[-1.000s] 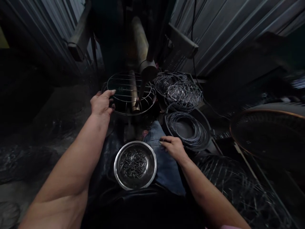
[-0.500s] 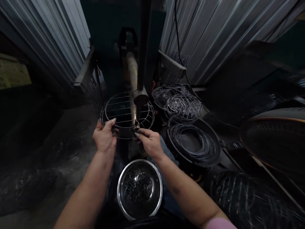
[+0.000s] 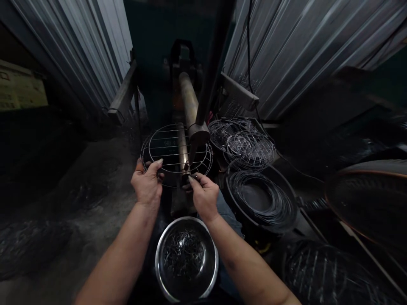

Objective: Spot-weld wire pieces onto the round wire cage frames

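A round wire rack [image 3: 165, 154] with parallel bars lies level around the lower arm of a welding machine [image 3: 190, 101]. My left hand [image 3: 148, 182] grips its near left rim, thumb on top. At the near rim, beside the machine's lower tip, my right hand [image 3: 203, 192] has its thumb and fingers pinched together; what lies between them is too small and dark to tell. Below both hands is a steel bowl [image 3: 160, 275] holding many small dark metal pieces [image 3: 184, 254].
To the right, wire rings [image 3: 249, 148] lie piled up, and a black pan [image 3: 294, 190] holds a wire coil [image 3: 263, 199]. A copper-rimmed round object [image 3: 365, 203] stands far right. Corrugated panels [image 3: 286, 46] rise behind. A yellow box [image 3: 22, 89] is at left.
The view has shifted, so most things appear further right. The machine's upper part appears apart from the lower arm. Both hands remain at the rack's near side.
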Demonstrator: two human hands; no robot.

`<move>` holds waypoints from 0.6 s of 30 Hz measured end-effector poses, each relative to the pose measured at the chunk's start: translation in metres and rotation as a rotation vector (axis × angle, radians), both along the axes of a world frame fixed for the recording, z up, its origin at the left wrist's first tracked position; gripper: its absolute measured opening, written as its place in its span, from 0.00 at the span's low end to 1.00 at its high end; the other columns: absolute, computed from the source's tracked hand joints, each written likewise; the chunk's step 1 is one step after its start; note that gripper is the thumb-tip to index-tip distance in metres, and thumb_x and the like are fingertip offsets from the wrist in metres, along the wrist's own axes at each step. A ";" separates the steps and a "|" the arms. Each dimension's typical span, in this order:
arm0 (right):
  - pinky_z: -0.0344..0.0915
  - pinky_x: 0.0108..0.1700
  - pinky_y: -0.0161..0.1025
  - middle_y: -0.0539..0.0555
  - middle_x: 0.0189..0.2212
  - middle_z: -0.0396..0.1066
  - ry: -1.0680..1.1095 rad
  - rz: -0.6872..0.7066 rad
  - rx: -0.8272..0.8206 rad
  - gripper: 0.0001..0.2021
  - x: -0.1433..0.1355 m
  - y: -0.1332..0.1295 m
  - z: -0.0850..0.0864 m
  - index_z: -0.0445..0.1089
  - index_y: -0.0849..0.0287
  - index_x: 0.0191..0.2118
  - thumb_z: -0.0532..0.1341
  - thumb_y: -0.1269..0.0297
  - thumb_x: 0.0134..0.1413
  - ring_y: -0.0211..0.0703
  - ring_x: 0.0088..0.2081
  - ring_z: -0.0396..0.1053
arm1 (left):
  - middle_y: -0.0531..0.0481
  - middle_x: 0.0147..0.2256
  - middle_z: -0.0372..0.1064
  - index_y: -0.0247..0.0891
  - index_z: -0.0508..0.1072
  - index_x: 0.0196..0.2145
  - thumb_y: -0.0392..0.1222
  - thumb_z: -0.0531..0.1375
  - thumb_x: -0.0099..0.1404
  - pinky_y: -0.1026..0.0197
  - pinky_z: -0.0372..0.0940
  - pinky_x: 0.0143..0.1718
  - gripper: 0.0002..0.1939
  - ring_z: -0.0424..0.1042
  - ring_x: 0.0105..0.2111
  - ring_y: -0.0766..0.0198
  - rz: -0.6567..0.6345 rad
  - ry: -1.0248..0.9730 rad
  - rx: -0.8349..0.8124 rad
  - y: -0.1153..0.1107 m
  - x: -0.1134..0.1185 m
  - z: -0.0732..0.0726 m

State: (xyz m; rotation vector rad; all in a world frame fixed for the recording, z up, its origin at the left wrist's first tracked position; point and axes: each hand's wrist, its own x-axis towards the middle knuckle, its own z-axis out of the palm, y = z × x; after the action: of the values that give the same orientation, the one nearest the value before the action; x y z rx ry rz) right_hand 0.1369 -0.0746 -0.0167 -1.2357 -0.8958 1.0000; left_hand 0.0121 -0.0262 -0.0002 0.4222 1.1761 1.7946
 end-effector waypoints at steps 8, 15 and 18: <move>0.70 0.31 0.36 0.51 0.26 0.75 -0.127 -0.089 0.110 0.08 -0.003 0.001 -0.005 0.75 0.60 0.34 0.62 0.62 0.51 0.40 0.25 0.73 | 0.57 0.27 0.62 0.37 0.66 0.31 0.39 0.71 0.39 0.67 0.56 0.18 0.22 0.63 0.21 0.71 -0.009 -0.050 -0.003 0.006 0.000 0.002; 0.69 0.32 0.35 0.51 0.26 0.76 -0.179 -0.097 0.122 0.09 -0.003 0.006 -0.003 0.75 0.61 0.34 0.61 0.61 0.52 0.40 0.25 0.72 | 0.57 0.24 0.62 0.37 0.65 0.29 0.38 0.71 0.38 0.67 0.56 0.18 0.22 0.62 0.20 0.70 0.005 -0.050 -0.023 0.014 0.001 0.001; 0.68 0.31 0.35 0.49 0.23 0.74 -0.183 -0.104 0.122 0.08 -0.002 0.010 -0.004 0.75 0.60 0.33 0.61 0.62 0.52 0.40 0.25 0.72 | 0.56 0.24 0.63 0.37 0.64 0.28 0.39 0.71 0.38 0.67 0.55 0.17 0.21 0.64 0.21 0.68 0.010 -0.051 -0.031 0.018 0.002 -0.001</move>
State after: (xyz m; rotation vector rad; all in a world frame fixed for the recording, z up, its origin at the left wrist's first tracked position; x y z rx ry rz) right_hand 0.1344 -0.0642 -0.0203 -1.2705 -1.0087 0.7473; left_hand 0.0145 -0.0082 -0.0012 0.3504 1.1710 1.7835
